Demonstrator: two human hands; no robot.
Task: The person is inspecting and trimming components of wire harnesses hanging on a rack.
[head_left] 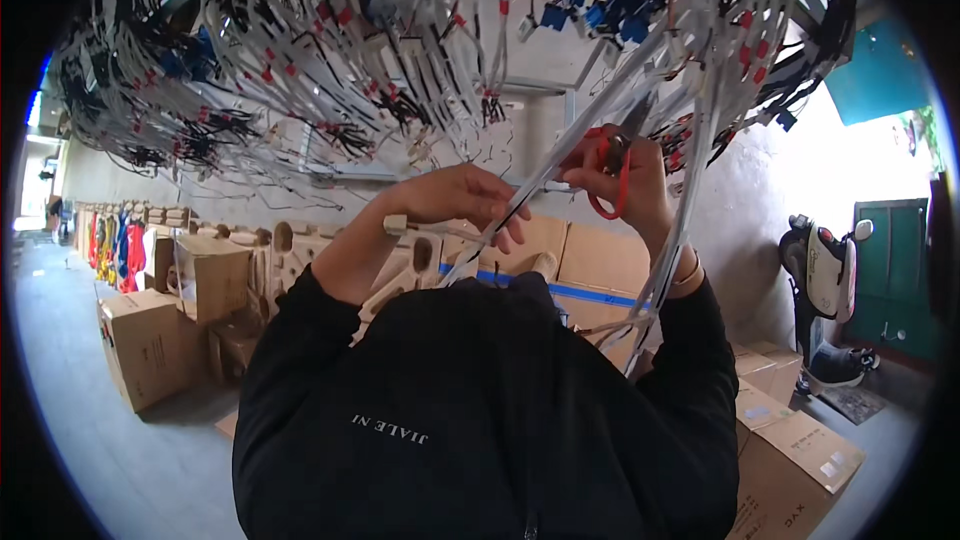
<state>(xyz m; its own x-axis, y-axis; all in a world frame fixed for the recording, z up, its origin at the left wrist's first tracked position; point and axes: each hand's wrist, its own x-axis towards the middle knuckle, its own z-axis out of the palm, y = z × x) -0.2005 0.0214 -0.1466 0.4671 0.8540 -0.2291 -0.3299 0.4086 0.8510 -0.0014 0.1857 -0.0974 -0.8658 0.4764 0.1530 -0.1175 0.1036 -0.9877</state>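
1. Gripping red-handled metal scissors (612,172), the right hand (628,185) is closing its fingers through the loops.
2. The left hand (470,198) is pinching a white flat cable strand (560,165) just beside the blades.
3. The strand is looking uncut; many white cable bundles (330,50) are hanging above both hands.

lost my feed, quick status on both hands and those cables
Left hand pinching a white cable strand. Right hand gripping red-handled scissors at the same strand. Hanging cable bundles crowd close overhead.
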